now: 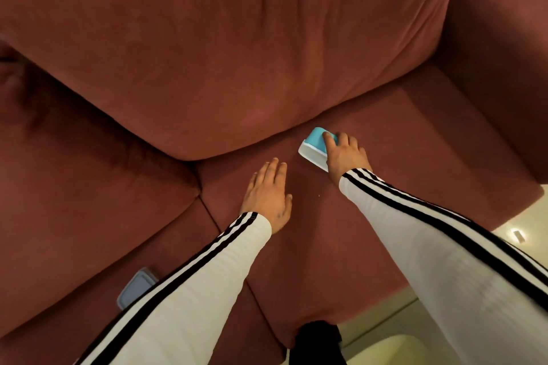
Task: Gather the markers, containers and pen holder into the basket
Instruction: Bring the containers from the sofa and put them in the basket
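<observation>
A small container with a blue lid and white base lies on the red sofa seat, close under the back cushion. My right hand grips it from above, fingers curled over the lid. My left hand is flat and empty, fingers straight, over the seat to the left of the container. A second container with a grey-blue lid lies on the left seat cushion, partly hidden by my left sleeve. No basket, markers or pen holder are in view.
The big red back cushion rises right behind the blue container. The sofa armrest stands on the right. Pale floor shows at the lower right, with a dark object at the seat's front edge.
</observation>
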